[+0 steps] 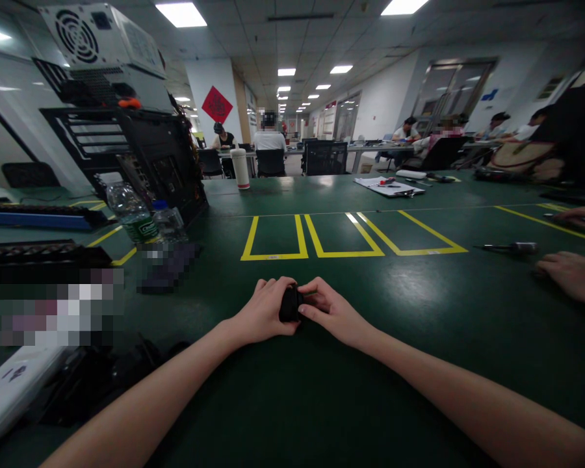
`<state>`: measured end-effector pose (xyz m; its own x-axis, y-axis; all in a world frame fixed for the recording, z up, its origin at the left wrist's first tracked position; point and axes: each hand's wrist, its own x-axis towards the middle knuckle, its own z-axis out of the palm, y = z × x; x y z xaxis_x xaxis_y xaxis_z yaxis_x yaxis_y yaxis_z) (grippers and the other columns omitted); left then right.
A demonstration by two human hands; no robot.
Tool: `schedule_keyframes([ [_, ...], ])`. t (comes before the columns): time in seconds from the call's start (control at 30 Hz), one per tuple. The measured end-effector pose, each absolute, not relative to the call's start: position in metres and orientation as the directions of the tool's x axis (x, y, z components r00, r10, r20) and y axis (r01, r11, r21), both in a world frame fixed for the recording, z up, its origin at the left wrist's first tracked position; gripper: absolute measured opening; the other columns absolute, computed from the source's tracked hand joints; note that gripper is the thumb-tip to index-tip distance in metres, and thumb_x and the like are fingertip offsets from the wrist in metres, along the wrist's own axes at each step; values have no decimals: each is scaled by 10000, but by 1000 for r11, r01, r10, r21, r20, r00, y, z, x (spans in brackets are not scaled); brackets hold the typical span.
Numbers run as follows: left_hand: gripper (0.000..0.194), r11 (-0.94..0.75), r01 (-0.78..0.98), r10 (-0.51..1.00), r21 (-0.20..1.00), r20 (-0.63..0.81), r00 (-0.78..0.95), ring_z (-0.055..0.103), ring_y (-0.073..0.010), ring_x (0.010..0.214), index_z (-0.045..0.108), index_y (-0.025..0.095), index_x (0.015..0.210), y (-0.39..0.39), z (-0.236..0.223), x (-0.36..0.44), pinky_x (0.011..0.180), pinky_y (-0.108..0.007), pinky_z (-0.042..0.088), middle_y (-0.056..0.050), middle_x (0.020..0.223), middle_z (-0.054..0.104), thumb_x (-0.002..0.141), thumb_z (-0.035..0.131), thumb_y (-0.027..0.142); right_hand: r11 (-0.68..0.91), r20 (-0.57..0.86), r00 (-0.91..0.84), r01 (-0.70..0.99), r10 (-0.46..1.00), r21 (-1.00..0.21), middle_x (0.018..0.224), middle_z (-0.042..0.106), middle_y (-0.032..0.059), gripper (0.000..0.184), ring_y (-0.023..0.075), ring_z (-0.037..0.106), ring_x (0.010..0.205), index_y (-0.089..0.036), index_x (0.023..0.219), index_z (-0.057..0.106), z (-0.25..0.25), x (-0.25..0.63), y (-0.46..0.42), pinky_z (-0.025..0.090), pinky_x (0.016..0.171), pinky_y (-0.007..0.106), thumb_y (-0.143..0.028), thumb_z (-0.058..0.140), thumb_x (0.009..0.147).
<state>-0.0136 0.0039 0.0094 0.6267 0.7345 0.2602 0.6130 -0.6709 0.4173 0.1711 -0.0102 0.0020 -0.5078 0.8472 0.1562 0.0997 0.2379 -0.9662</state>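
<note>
Between my two hands, low over the green table point(322, 396), is a small black object point(288, 304) with a blocky body; its kind cannot be made out. My left hand point(268, 309) wraps it from the left, thumb below and fingers over the top. From the right, my right hand point(329, 309) pinches at its edge with thumb and fingertips. Part of the object is hidden behind the fingers. Just beyond the hands, yellow tape point(275, 258) marks several frames on the tabletop.
Left stand a computer case point(160, 162), a power supply point(102, 42), a water bottle point(129, 208) and a white power strip point(19, 383). A tumbler point(240, 168) and clipboard point(390, 187) are farther back. Right, a screwdriver point(509, 247) lies near another person's hand point(572, 276).
</note>
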Motion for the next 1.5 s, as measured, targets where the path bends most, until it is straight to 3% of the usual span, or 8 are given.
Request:
schedule_keyframes([
  [0.17, 555, -667, 608, 737, 430, 262, 623, 509, -236, 916, 370, 208, 1115, 4, 8, -14, 801, -358, 334, -49, 1031, 522, 649, 652, 313, 222, 111, -511, 161, 852, -962, 1071, 505, 32, 248, 182, 533, 1010, -226, 1041, 432, 4, 172, -11, 461, 875, 390, -217, 512, 806],
  [0.33, 562, -675, 598, 730, 432, 269, 628, 509, -232, 909, 356, 207, 1125, 4, 8, -15, 791, -350, 334, -50, 1027, 521, 655, 645, 311, 278, 155, -524, 163, 837, -947, 1096, 478, 24, 303, 176, 530, 1014, -239, 1036, 418, 1, 174, -12, 459, 881, 390, -172, 552, 772],
  [0.53, 573, -674, 613, 734, 412, 285, 616, 507, -236, 907, 359, 202, 1114, 5, 6, -13, 794, -352, 326, -47, 1012, 521, 635, 654, 313, 296, 198, -521, 113, 831, -948, 1012, 498, 13, 201, 159, 547, 969, -220, 985, 450, 2, 172, -12, 474, 865, 371, -198, 526, 799],
  [0.8, 543, -668, 598, 735, 442, 266, 624, 506, -229, 906, 368, 214, 1110, 5, 8, -14, 786, -344, 334, -42, 1022, 519, 654, 645, 318, 276, 152, -510, 178, 847, -945, 1114, 474, 34, 299, 184, 517, 1031, -244, 1085, 421, 3, 173, -12, 458, 882, 391, -195, 510, 804],
  [1.3, 549, -664, 593, 734, 455, 248, 632, 504, -232, 915, 366, 207, 1118, 3, 12, -14, 795, -354, 340, -52, 1026, 518, 660, 645, 319, 247, 130, -498, 178, 857, -953, 1074, 497, 25, 254, 180, 520, 1028, -235, 1037, 430, 1, 172, -10, 460, 879, 390, -203, 519, 801],
  [1.5, 572, -663, 614, 741, 428, 259, 619, 508, -246, 916, 359, 201, 1115, 4, 9, -14, 793, -367, 337, -59, 1025, 525, 636, 653, 309, 324, 183, -516, 198, 837, -925, 1078, 471, 24, 314, 177, 516, 1020, -233, 1030, 433, 0, 174, -11, 457, 879, 385, -158, 568, 756],
])
